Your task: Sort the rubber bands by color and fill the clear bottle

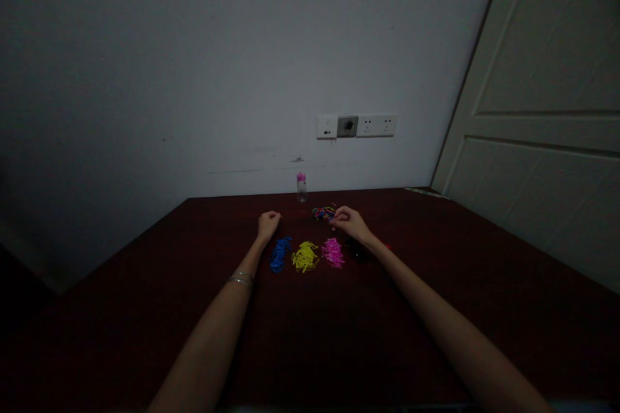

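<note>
My left hand (268,224) rests on the table with its fingers curled closed; anything inside it is hidden. Just below it lies a pile of blue rubber bands (279,254). My right hand (351,222) has thumb and fingers pinched together at the right edge of a mixed pile of coloured bands (322,213); what sits between the fingertips is too small to make out. Nearer to me are a yellow pile (305,257) and a pink pile (333,252) of bands. A black pile (357,250) lies partly under my right wrist, with a bit of red (387,246) showing beyond the forearm.
A small clear bottle with a pink top (301,188) stands at the back of the dark red table (300,335). Behind it rises a pale wall with a row of sockets (357,126). A panelled door (542,110) is at the right. The light is dim.
</note>
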A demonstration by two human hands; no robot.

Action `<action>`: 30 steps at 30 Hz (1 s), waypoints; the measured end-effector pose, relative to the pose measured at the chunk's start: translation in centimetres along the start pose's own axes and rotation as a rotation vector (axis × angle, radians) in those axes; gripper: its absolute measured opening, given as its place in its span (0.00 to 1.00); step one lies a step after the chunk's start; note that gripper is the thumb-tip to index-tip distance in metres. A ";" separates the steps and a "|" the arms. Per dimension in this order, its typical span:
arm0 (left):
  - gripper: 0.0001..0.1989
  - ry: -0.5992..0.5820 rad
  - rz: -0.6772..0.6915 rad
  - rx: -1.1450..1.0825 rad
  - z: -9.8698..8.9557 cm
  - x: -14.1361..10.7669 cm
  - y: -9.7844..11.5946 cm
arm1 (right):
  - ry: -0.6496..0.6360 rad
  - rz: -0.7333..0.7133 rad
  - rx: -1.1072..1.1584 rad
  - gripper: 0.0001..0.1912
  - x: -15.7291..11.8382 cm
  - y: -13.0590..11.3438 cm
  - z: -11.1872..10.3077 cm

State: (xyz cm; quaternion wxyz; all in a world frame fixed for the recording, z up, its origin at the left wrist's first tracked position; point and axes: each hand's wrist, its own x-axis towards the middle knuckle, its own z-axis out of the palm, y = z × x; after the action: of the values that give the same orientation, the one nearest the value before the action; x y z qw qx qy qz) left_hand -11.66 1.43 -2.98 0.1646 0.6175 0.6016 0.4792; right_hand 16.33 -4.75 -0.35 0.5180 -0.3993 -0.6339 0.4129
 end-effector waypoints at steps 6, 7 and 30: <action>0.13 -0.006 -0.028 0.024 -0.1 -0.3 0.8 | -0.189 -0.227 -0.297 0.06 -0.7 -2.2 5.7; 0.13 -0.008 -0.020 0.028 -0.1 -0.4 0.9 | -0.221 -0.255 -0.371 0.06 -0.8 -2.5 6.6; 0.12 -0.123 0.047 0.258 0.1 -0.7 1.6 | 0.316 -0.119 -0.546 0.13 -0.5 1.6 -9.8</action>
State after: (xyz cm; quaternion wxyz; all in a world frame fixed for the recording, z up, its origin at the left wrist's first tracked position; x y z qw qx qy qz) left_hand -10.51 0.52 -2.11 0.1092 0.6758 0.6322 0.3629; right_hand 26.22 -3.61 -0.76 0.5069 -0.5449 -0.6552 0.1295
